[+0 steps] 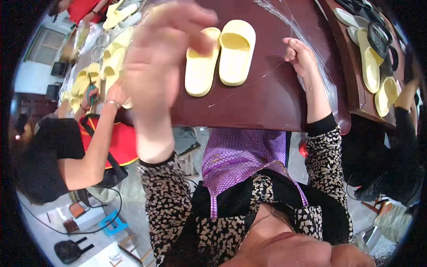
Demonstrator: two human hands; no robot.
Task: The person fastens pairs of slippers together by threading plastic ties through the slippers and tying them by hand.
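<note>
A pair of pale yellow slide sandals [220, 55] lies side by side on the dark red-brown table [267, 98]. My left hand [162, 58] is raised close to the camera and blurred, fingers spread, with its fingertips in front of the left sandal; I see nothing in it. My right hand [299, 55] rests on the table to the right of the sandals, fingers curled around the edge of a clear plastic film [311, 53] that stretches across the tabletop.
A person in black with a red apron [84, 147] sits at my left, handling more yellow sandals [104, 66] piled there. A second table [369, 58] at the right holds yellow and black sandals. A blue stool [113, 222] stands on the floor.
</note>
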